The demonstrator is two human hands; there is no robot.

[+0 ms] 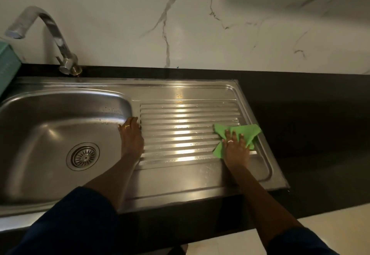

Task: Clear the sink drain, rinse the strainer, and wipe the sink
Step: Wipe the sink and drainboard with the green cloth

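Note:
A stainless steel sink [50, 114] has its basin at the left and a ribbed drainboard [180, 132] at the right. The round strainer [83, 156] sits in the drain at the basin's bottom. My right hand [236, 146] presses flat, fingers spread, on a green cloth [246, 132] at the drainboard's right end. My left hand [131, 136] rests on the ridge between basin and drainboard, fingers straight and pointing away from me. Small water drops dot the ribs.
A curved metal tap [50, 34] rises at the back left, its spout turned left. A teal object [8, 64] stands at the far left edge. Black countertop [310, 124] surrounds the sink, with a marble wall [200, 24] behind and pale floor [330, 220] at lower right.

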